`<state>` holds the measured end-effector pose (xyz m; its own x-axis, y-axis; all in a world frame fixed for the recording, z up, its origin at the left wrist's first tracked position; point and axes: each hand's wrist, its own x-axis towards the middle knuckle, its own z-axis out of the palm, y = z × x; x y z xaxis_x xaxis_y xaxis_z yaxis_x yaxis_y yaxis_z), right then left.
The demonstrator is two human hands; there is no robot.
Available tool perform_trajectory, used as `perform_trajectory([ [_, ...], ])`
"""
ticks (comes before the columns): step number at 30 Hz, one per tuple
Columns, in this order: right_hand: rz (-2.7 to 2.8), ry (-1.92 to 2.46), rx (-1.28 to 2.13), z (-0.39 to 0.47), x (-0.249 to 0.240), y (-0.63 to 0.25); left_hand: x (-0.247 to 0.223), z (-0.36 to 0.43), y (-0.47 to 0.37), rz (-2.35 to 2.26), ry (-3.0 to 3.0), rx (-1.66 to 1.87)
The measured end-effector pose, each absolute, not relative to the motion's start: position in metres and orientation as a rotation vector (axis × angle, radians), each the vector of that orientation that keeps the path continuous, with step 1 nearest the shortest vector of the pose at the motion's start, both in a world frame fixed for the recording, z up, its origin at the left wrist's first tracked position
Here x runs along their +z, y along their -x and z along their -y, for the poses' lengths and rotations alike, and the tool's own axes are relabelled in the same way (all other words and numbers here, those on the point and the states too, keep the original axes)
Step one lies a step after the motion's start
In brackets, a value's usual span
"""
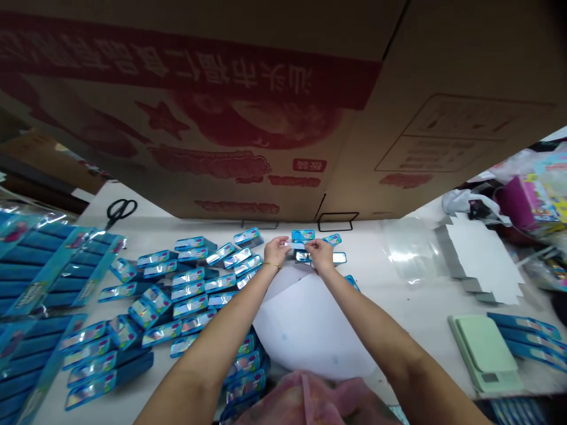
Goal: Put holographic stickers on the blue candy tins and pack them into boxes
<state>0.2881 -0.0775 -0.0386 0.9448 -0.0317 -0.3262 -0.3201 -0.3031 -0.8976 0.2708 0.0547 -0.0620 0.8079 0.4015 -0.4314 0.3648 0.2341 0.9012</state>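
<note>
Pale strip [296, 245], mid-frame, looks light and flexible, best held by its ends, where left grip [276, 251] and right grip [321, 254] pinch it.

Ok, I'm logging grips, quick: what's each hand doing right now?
Left hand: closed, fingertips pinching one end of a small, pale, thin strip.
Right hand: closed, fingertips pinching the strip's other end.

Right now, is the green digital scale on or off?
Cannot tell: the green digital scale has a dark-looking display, too small here to show whether any digits are lit.
</note>
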Motion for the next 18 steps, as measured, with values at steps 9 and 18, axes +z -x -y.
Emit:
perform_trajectory([
  [9,-0.159,2.242,0.297,0.079,-0.047,-0.297,-0.081,-0.051,-0.281,-0.683,-1.508,0.030],
  [18,0.278,2.850,0.228,0.080,-0.026,-0.290,-0.078,-0.052,-0.275,-0.723,-1.816,-0.003],
])
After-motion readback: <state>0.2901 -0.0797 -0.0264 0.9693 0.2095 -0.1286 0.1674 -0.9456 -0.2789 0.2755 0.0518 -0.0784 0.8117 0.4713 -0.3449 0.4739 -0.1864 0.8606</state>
